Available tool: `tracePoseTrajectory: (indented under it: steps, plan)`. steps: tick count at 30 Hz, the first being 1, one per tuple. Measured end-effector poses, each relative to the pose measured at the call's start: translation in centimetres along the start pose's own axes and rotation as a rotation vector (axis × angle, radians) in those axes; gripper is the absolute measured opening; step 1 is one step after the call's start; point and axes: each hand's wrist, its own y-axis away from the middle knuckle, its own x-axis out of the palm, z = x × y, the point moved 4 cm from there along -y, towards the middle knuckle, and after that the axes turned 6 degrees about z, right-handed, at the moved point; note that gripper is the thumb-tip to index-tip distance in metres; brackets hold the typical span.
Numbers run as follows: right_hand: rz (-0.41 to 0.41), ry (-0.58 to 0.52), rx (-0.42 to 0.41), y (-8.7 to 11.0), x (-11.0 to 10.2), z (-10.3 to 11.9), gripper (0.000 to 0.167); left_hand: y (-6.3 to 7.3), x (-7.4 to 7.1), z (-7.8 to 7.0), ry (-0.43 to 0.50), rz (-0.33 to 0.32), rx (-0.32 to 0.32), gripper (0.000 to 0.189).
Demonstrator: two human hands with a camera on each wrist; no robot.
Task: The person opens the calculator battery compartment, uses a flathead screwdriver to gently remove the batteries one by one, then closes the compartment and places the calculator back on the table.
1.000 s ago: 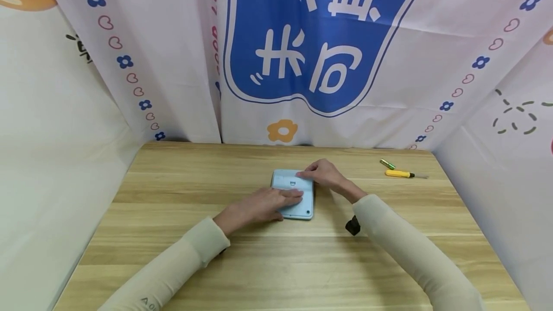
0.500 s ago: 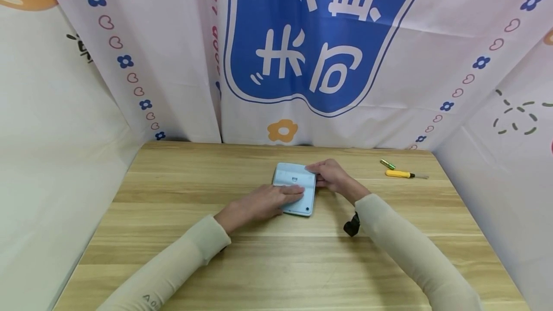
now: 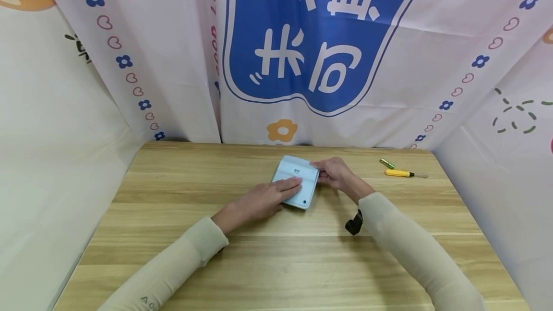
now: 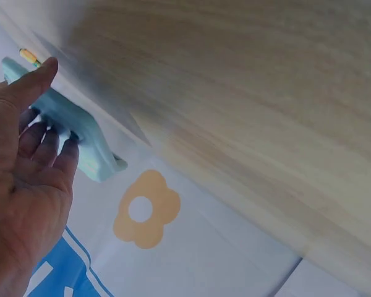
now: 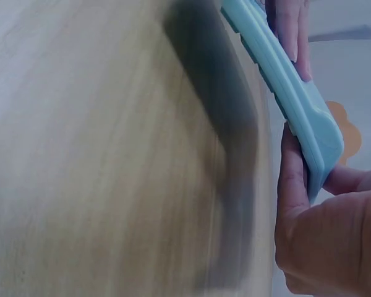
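Note:
A light blue calculator [image 3: 295, 182] lies back side up in both hands near the table's middle, its far right corner turned toward the right hand. In the right wrist view, keys show along the underside of the calculator [image 5: 284, 80], with its shadow on the wood apart from it. My left hand [image 3: 268, 198] lays its fingers across the back; in the left wrist view the thumb of that hand [image 4: 25, 161] is on the table side of the calculator. My right hand [image 3: 337, 173] pinches the far right corner, thumb above and fingers beneath.
A yellow-handled screwdriver [image 3: 399, 173] lies at the table's far right, with a green and gold battery [image 3: 387, 163] just behind it. Printed white curtains [image 3: 186, 85] stand behind and beside the wooden table [image 3: 294, 263]. A black strap piece [image 3: 354, 223] hangs below the right wrist.
The calculator has moved away from the person, turned clockwise and tilted up. My right hand has shifted slightly rightward with its corner; the left fingers have stayed on its back.

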Motion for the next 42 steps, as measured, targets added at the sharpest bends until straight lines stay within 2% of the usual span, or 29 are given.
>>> tracePoseTrajectory:
  steps: [6,10,17,22,30,35,42]
  plan:
    - [-0.003,-0.047,-0.008,0.3,-0.2,0.5,0.028,0.0,-0.3,-0.1,-0.058,-0.064,0.001,0.065]
    - [-0.001,-0.078,-0.019,0.6,-0.3,0.7,0.029,0.0,-0.4,-0.1,-0.101,-0.115,-0.017,0.06]
    - [0.029,-0.149,-0.037,0.9,-0.3,1.0,0.024,-0.3,-0.9,-0.2,-0.183,-0.187,-0.057,0.063]
    - [0.056,-0.2,-0.04,1.2,-0.2,1.1,0.033,-0.4,-1.1,-0.2,-0.252,-0.256,-0.055,0.06]
    - [0.032,-0.221,-0.066,1.4,0.2,0.9,0.041,-0.2,-1.0,-0.3,-0.324,-0.278,-0.042,0.055]
    - [0.008,-0.174,-0.132,1.8,0.7,1.0,0.042,-0.1,-1.1,-0.3,-0.278,-0.292,-0.056,0.057]
    - [-0.003,-0.149,-0.191,2.1,1.4,1.2,0.038,0.2,-2.0,-0.2,-0.123,-0.333,-0.057,0.053]
